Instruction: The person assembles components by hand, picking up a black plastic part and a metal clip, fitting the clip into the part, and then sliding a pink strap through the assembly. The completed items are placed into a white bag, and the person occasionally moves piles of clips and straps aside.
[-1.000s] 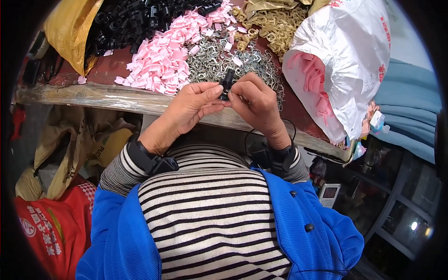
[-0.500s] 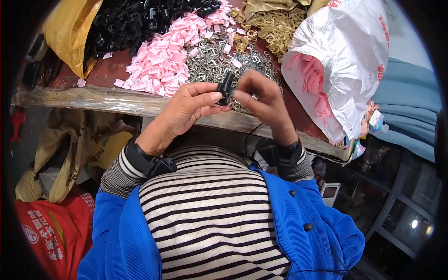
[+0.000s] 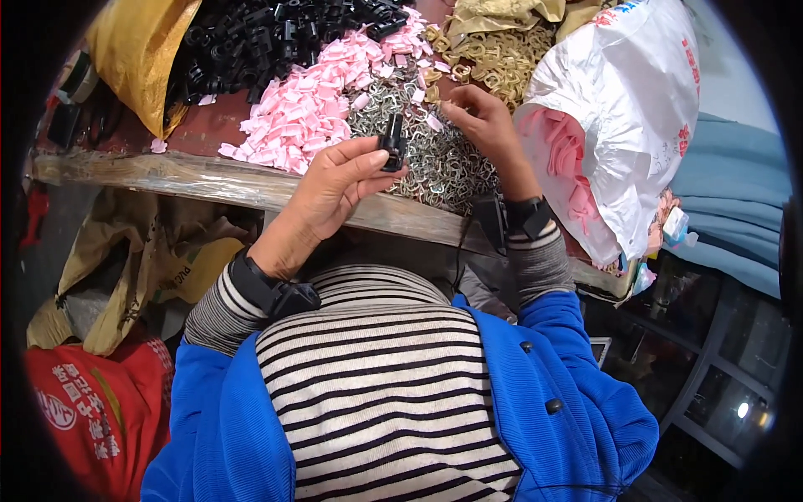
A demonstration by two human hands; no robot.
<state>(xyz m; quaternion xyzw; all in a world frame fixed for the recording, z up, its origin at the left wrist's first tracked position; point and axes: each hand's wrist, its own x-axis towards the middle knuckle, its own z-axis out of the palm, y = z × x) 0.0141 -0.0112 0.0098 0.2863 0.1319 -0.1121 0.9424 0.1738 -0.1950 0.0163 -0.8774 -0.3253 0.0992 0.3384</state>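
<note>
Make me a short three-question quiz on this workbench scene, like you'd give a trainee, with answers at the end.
1. Which hand holds the small black plastic part: left or right?
2. True or false: the heap of small, flat pink pieces lies between the heap of glossy black plastic parts and the heap of bent silver metal pieces.
3. Fill in: material coloured ___ shows in the mouth of the crinkled white sack.

Key: 1. left hand; 2. true; 3. pink.

Glossy black plastic part (image 3: 392,149), shiny metal pieces (image 3: 443,173), wooden table edge (image 3: 201,182)
</note>
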